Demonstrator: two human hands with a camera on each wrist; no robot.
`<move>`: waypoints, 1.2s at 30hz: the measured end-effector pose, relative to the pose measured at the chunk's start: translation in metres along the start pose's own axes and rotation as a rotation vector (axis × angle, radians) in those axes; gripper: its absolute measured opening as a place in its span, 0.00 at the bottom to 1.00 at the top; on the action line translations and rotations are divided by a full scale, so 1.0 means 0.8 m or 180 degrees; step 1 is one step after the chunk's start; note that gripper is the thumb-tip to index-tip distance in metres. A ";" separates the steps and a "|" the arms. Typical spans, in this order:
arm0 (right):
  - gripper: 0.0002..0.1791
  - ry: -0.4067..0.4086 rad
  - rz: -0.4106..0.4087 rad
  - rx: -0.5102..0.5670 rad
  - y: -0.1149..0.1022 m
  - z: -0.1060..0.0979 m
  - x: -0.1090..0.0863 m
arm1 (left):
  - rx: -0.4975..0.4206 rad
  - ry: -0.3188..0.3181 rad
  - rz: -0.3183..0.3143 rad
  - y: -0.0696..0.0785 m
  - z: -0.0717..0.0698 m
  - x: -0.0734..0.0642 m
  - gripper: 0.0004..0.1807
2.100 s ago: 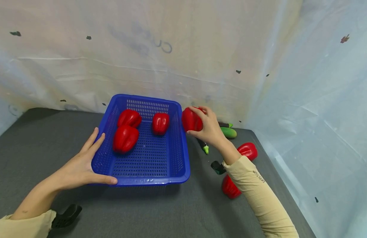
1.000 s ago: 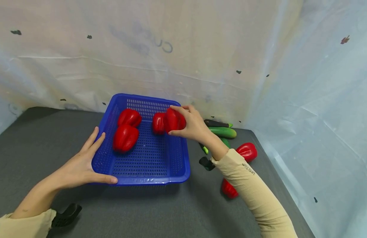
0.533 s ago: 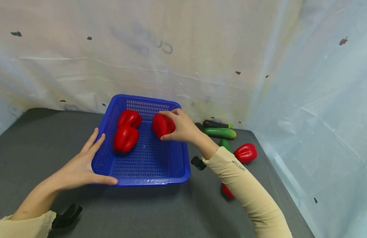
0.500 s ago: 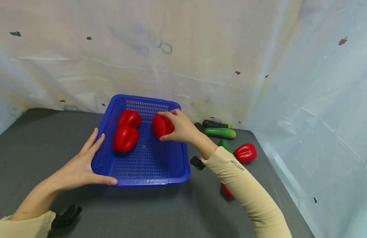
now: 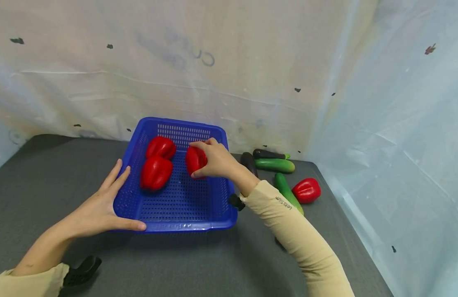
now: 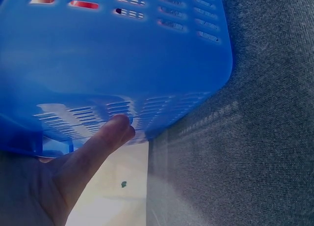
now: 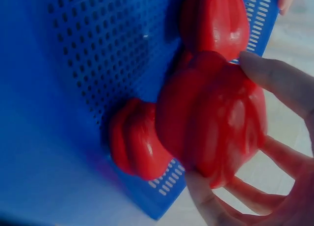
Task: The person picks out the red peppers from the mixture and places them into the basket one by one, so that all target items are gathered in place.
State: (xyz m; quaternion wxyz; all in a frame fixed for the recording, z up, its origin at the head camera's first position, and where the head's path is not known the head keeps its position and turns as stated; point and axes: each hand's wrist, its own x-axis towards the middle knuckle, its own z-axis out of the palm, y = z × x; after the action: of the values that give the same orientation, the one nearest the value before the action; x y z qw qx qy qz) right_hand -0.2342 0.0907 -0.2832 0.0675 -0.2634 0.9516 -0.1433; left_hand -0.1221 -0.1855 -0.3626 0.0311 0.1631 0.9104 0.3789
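Note:
A blue perforated plastic basket sits on the grey table, its front left corner between the spread thumb and fingers of my left hand. Those fingers lie nearly straight along the basket's outer wall. Inside the basket, my right hand grips a red bell pepper, with thumb and fingers curved round its sides. Two more red peppers rest together at the basket's left. Another red pepper lies below the held one, hidden from the head view.
Right of the basket lie a dark eggplant, a second eggplant, a green cucumber, another cucumber and a red pepper. My right sleeve mostly covers something red. A plastic-covered wall stands behind.
My right hand has carried the red bell pepper leftward, from beside the basket's right rim to inside and over the pepper there. The left hand and basket have stayed in place.

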 end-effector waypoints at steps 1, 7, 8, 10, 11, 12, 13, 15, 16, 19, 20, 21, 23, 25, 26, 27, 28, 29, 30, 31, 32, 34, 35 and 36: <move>0.44 -0.0020 0.0019 0.0013 -0.001 0.001 0.001 | -0.0001 0.0000 0.0000 0.000 0.000 0.000 0.73; 0.44 -0.0140 0.0081 0.0048 -0.005 0.013 0.009 | 0.0000 0.0003 0.0001 0.002 0.000 0.000 0.73; 0.44 -0.0165 0.0099 0.0044 -0.005 0.015 0.010 | -0.0003 0.0005 -0.0003 0.002 0.000 0.000 0.73; 0.44 -0.0219 0.0140 0.0044 -0.005 0.019 0.011 | -0.0005 0.0004 0.0013 0.003 0.000 0.000 0.73; 0.45 -0.0245 0.0159 0.0031 -0.006 0.021 0.012 | -0.0008 0.0003 0.0014 0.003 0.000 0.000 0.73; 0.45 -0.0267 0.0172 0.0022 -0.006 0.022 0.013 | -0.0014 0.0000 0.0014 0.003 0.000 0.000 0.73; 0.44 -0.0293 0.0182 0.0009 -0.006 0.024 0.014 | -0.0022 0.0001 0.0010 0.003 -0.001 0.000 0.73; 0.44 -0.0348 0.0197 -0.0018 -0.007 0.027 0.016 | -0.0031 0.0001 0.0012 0.003 -0.001 -0.001 0.73; 0.44 -0.0376 0.0199 -0.0040 -0.007 0.030 0.017 | -0.0026 0.0002 0.0008 0.003 -0.001 -0.001 0.73; 0.44 -0.0428 0.0240 -0.0107 -0.007 0.037 0.021 | -0.0005 0.0007 0.0001 0.003 -0.001 -0.001 0.73; 0.44 -0.0440 0.0255 -0.0138 -0.007 0.040 0.022 | -0.0002 0.0009 0.0003 0.002 -0.001 -0.001 0.73; 0.44 -0.0441 0.0269 -0.0163 -0.007 0.043 0.023 | 0.0005 0.0010 0.0010 0.002 0.000 -0.001 0.73; 0.44 -0.0438 0.0319 -0.0194 -0.006 0.048 0.025 | 0.0006 0.0011 0.0012 0.003 0.000 -0.001 0.73; 0.44 -0.0426 0.0384 -0.0208 -0.005 0.051 0.025 | 0.0000 0.0012 0.0016 0.003 0.000 0.000 0.73; 0.45 -0.0418 0.0416 -0.0219 -0.005 0.053 0.025 | -0.0004 0.0012 0.0015 0.003 0.000 0.000 0.73; 0.45 -0.0410 0.0451 -0.0214 -0.006 0.054 0.025 | -0.0001 0.0010 0.0011 0.004 0.000 0.000 0.73; 0.46 -0.0409 0.0482 -0.0222 -0.006 0.055 0.026 | 0.0000 0.0007 0.0006 0.004 0.000 0.000 0.73; 0.46 -0.0407 0.0506 -0.0220 -0.006 0.055 0.026 | 0.0003 0.0005 0.0001 0.004 -0.001 0.000 0.73; 0.47 -0.0411 0.0528 -0.0221 -0.007 0.056 0.026 | 0.0006 0.0002 -0.0001 0.004 -0.001 0.000 0.73; 0.48 -0.0428 0.0545 -0.0228 -0.007 0.056 0.026 | 0.0006 0.0000 -0.0005 0.004 -0.001 0.000 0.73; 0.49 -0.0456 0.0559 -0.0232 -0.007 0.057 0.027 | 0.0009 -0.0003 -0.0008 0.004 -0.001 0.000 0.73; 0.52 -0.0534 0.0572 -0.0229 -0.007 0.058 0.026 | 0.0013 -0.0005 -0.0014 0.004 -0.001 0.000 0.73; 0.53 -0.0576 0.0575 -0.0223 -0.007 0.058 0.026 | 0.0014 -0.0005 -0.0014 0.003 -0.001 0.000 0.73; 0.54 -0.0615 0.0580 -0.0214 -0.007 0.059 0.026 | 0.0010 -0.0009 -0.0013 0.003 -0.001 0.000 0.73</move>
State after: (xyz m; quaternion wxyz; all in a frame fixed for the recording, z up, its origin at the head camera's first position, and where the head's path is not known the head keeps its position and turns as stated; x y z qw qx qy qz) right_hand -0.2394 0.0643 -0.3270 0.1627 -0.1906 0.9649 -0.0786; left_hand -0.1212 -0.1842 -0.3605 0.0329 0.1618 0.9113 0.3771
